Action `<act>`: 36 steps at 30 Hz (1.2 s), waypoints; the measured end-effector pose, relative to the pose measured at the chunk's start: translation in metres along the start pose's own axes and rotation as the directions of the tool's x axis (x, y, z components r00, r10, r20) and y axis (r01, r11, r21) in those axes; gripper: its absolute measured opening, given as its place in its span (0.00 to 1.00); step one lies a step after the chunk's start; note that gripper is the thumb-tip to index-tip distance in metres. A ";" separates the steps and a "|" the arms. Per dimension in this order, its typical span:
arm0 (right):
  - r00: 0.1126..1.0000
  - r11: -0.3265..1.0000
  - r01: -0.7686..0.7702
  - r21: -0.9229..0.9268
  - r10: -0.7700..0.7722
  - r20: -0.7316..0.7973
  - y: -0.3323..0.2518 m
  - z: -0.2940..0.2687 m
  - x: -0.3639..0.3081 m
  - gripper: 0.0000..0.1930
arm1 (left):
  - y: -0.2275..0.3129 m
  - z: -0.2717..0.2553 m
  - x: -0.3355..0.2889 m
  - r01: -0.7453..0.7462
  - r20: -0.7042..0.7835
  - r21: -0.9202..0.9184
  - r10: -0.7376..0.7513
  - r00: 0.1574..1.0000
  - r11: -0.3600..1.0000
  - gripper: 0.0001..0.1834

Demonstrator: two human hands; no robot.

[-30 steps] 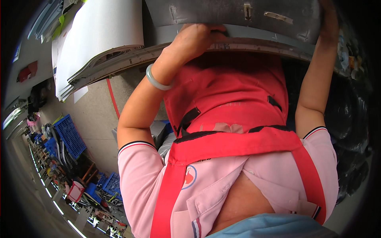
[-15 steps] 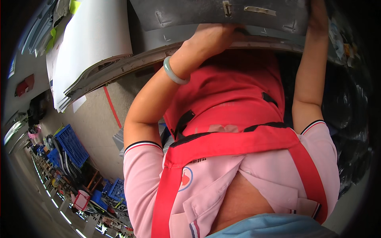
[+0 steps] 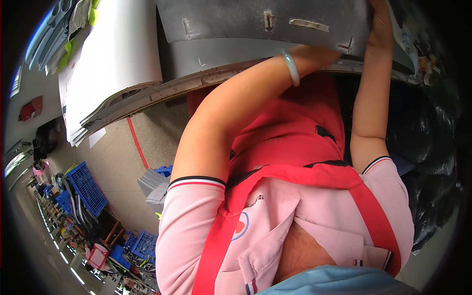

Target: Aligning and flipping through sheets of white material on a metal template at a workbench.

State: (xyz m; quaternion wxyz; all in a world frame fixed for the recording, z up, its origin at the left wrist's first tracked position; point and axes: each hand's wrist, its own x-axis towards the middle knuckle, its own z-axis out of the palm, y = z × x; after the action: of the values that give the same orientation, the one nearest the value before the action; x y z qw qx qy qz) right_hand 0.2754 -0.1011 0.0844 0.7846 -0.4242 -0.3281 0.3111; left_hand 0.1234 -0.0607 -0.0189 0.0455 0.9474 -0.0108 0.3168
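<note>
A dark grey template sheet (image 3: 236, 22), with taped slots and pale L-shaped corner marks, is raised above a grey work surface (image 3: 221, 51) at the top. My right hand (image 3: 381, 27) is closed at the sheet's right edge, its fingertips mostly out of sight. My left arm crosses to the right, and my left hand (image 3: 319, 52) passes under the sheet's lower edge. The sheet covers its fingers, so whether they hold anything is hidden. A pale green bangle (image 3: 291, 68) is on my left wrist.
A thick stack of large white sheets (image 3: 115, 44) lies to the left on the worn-edged table (image 3: 142, 101). Black plastic bags (image 3: 423, 142) are on the right. Blue crates (image 3: 87, 187) and a red floor line (image 3: 137, 142) show at lower left.
My left hand has slid right beneath the sheet, and the left elbow has swung up and inward. The sheet and my right hand have shifted slightly left in view.
</note>
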 end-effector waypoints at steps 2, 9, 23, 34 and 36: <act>0.984 0.999 -0.016 0.038 0.023 -0.176 -0.015 -0.016 -0.003 0.13 | -0.009 0.007 0.003 0.059 0.065 -0.051 -0.056 0.996 0.997 0.11; 0.983 0.991 -0.119 -0.068 0.108 -0.150 -0.053 -0.066 -0.015 0.33 | -0.214 -0.083 -0.030 0.632 -0.057 -0.198 -0.652 0.756 0.749 0.14; 0.926 0.959 -0.229 -0.169 0.161 -0.342 -0.005 -0.046 0.006 0.32 | -0.272 -0.456 -0.436 0.949 -0.678 -0.245 -0.665 -0.313 -0.196 0.16; 0.875 0.809 -0.464 -0.360 0.482 -0.045 0.033 -0.015 0.018 0.18 | -0.218 -0.429 -0.391 0.993 -0.727 0.114 -0.684 0.064 -0.029 0.32; 0.843 0.717 -0.443 -0.538 0.537 0.021 0.050 -0.033 0.026 0.16 | -0.186 -0.409 -0.319 0.901 -0.624 -0.027 -0.712 0.324 0.434 0.20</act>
State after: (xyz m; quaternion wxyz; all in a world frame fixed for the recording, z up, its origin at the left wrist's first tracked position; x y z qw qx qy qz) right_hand 0.3060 -0.0737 0.0330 0.4993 -0.6599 -0.3418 0.4454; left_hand -0.3672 0.1594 0.0999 0.0434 0.6768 0.5360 0.5028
